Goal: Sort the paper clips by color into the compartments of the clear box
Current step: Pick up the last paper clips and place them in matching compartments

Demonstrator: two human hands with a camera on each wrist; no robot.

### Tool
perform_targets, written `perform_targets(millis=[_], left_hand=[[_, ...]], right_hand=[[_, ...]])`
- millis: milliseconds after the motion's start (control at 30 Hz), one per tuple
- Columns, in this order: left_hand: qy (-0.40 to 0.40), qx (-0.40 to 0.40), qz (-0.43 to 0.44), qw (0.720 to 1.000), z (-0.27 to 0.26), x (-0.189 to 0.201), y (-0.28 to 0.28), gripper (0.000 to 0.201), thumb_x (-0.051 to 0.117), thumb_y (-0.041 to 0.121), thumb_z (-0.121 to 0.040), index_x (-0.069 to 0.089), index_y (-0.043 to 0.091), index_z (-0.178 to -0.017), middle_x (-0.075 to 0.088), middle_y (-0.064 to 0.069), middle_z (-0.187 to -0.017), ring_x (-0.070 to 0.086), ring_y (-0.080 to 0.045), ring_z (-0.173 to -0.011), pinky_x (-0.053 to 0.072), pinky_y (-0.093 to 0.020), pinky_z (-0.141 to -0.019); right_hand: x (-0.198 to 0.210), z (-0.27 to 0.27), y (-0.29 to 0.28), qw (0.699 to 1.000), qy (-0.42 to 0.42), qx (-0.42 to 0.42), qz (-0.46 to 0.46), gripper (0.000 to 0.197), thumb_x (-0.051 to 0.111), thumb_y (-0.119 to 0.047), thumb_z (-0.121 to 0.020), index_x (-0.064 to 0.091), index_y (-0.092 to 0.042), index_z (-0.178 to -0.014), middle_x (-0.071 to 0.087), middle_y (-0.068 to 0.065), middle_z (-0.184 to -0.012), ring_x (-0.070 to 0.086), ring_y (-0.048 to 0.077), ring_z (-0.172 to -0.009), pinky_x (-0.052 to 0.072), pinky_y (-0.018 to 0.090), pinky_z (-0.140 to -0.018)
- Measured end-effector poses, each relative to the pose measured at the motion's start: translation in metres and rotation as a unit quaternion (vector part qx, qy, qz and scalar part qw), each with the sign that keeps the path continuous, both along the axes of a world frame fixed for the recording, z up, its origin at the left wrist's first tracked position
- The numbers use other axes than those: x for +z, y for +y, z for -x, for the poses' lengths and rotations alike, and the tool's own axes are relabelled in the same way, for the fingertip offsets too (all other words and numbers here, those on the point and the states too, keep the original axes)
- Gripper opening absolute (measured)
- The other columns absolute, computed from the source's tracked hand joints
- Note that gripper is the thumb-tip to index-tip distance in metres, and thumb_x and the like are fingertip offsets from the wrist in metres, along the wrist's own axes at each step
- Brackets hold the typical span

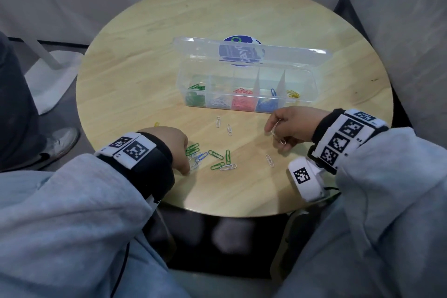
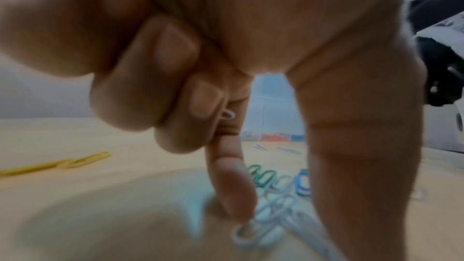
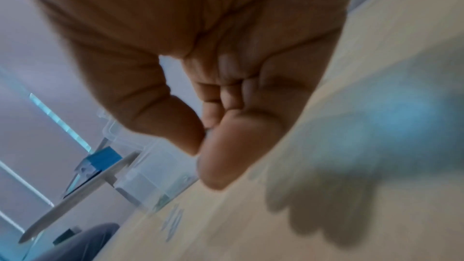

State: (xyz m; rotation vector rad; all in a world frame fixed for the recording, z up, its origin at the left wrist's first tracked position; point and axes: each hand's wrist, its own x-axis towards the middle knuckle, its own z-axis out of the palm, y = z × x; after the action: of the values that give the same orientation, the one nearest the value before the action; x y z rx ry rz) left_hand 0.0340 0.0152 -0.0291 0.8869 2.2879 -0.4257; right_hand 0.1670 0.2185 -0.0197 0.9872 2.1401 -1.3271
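The paper clips were thin loops of coated wire: light, springy, lying flat against the wood, and prone to hook into one another, so each one probably had to be pinned or slid at a rounded end and then pinched across its width, not along its length. The clear box [image 1: 312, 84] stood open just above the middle of the head view on the round table [image 1: 135, 75], its compartments holding green, white, red, blue and yellow clips from left to right. In the lower middle of that frame lay the loose cluster [image 1: 212, 158] of green, white and blue clips, with stray white ones between it and the box. The left hand [image 1: 173, 146] sat at the cluster's left edge; in its wrist view the forefinger tip [image 2: 236, 201] pressed down on a tangle of white clips [image 2: 266, 223], while the curled fingers kept another white clip [image 2: 227, 115] tucked against the palm. The right hand [image 1: 294, 126], at the right of the frame near the box's front wall, pinched white clips [image 1: 278, 135] that dangled below thumb and forefinger, apparently two hooked together, though blur made the count uncertain.
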Motion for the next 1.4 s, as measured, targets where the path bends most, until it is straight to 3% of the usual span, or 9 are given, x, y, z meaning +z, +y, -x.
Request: perform_targets(millis=[133,300,400,500,633,833,1000,1233,1400], left_hand=[[-0.015,0.012,-0.031,0.999,0.002,-0.003,-0.001,0.027,0.072,0.037,-0.074,0.051,0.022,-0.065,0.054,0.007,-0.068,0.052,-0.017,-0.075,0.034,-0.022,-0.055],[0.01,0.024,-0.079,0.997,0.001,-0.002,0.002,0.01,0.065,0.03,-0.077,0.059,0.023,-0.076,0.059,0.004,-0.079,0.054,-0.019,-0.08,0.035,-0.023,-0.061],[-0.001,0.025,-0.076,0.997,0.001,-0.002,0.004,0.021,0.071,0.04,-0.074,0.059,0.023,-0.08,0.059,0.003,-0.08,0.055,-0.019,-0.082,0.036,-0.024,-0.063],[-0.007,0.024,-0.072,0.997,-0.001,-0.004,0.006,0.021,0.072,0.036,-0.074,0.058,0.021,-0.08,0.059,0.003,-0.082,0.054,-0.019,-0.081,0.035,-0.024,-0.063],[-0.003,0.018,-0.089,0.996,-0.005,-0.003,0.01,0.013,0.068,0.028,-0.078,0.064,0.019,-0.087,0.06,0.001,-0.086,0.053,-0.019,-0.081,0.033,-0.022,-0.056],[-0.002,0.017,-0.089,0.996,-0.009,-0.002,0.012,0.022,0.066,0.027,-0.081,0.069,0.014,-0.098,0.067,-0.002,-0.096,0.055,-0.02,-0.083,0.038,-0.024,-0.067],[-0.019,0.017,-0.094,0.995,-0.007,-0.003,0.011,0.008,0.066,0.027,-0.079,0.064,0.019,-0.082,0.06,0.001,-0.082,0.054,-0.019,-0.078,0.037,-0.024,-0.063],[-0.066,0.041,-0.126,0.989,-0.001,0.001,0.007,0.019,0.069,0.03,-0.077,0.057,0.019,-0.067,0.051,0.005,-0.062,0.047,-0.016,-0.062,0.033,-0.021,-0.053],[-0.243,0.165,-0.277,0.915,0.016,0.013,0.005,0.026,0.073,0.015,-0.078,0.055,0.019,-0.059,0.055,0.009,-0.051,0.048,-0.005,-0.046,0.04,-0.014,-0.051]], right_hand=[[-0.004,0.002,-0.001,0.998,-0.022,-0.034,0.041,0.034,0.026,0.005,-0.093,0.051,-0.004,-0.071,0.048,0.011,-0.06,0.047,0.019,-0.049,0.043,0.018,-0.037],[-0.005,0.001,-0.002,0.994,-0.017,-0.053,0.091,0.03,0.032,-0.004,-0.091,0.05,-0.006,-0.068,0.045,0.006,-0.059,0.041,0.015,-0.045,0.03,0.019,-0.037],[-0.004,-0.001,-0.004,0.997,-0.066,0.043,-0.012,0.017,0.047,-0.012,-0.088,0.05,-0.01,-0.072,0.051,0.007,-0.06,0.041,0.017,-0.047,0.035,0.023,-0.046],[-0.008,-0.001,-0.01,0.962,-0.122,0.17,-0.175,0.016,0.065,-0.027,-0.078,0.055,-0.017,-0.071,0.058,0.001,-0.067,0.049,0.017,-0.058,0.045,0.027,-0.063],[-0.018,0.004,-0.021,0.925,-0.164,0.21,-0.272,0.023,0.072,-0.042,-0.071,0.059,-0.022,-0.072,0.064,-0.004,-0.077,0.062,0.017,-0.077,0.055,0.033,-0.08],[-0.023,0.011,-0.03,0.916,-0.158,0.24,-0.282,0.009,0.065,-0.025,-0.076,0.06,-0.022,-0.07,0.063,-0.003,-0.075,0.059,0.018,-0.072,0.054,0.03,-0.073],[-0.022,0.012,-0.029,0.92,-0.146,0.237,-0.277,0.009,0.058,-0.017,-0.075,0.056,-0.022,-0.068,0.059,-0.003,-0.073,0.056,0.018,-0.067,0.051,0.028,-0.065],[-0.013,0.009,-0.008,0.986,-0.027,0.123,-0.106,0.017,0.057,-0.006,-0.077,0.051,-0.016,-0.065,0.072,0.003,-0.072,0.064,0.023,-0.065,0.054,0.036,-0.076],[-0.014,0.013,-0.004,0.994,0.064,-0.034,0.086,0.024,0.043,0.011,-0.088,0.05,-0.009,-0.077,0.056,0.013,-0.062,0.05,0.025,-0.055,0.048,0.029,-0.048]])
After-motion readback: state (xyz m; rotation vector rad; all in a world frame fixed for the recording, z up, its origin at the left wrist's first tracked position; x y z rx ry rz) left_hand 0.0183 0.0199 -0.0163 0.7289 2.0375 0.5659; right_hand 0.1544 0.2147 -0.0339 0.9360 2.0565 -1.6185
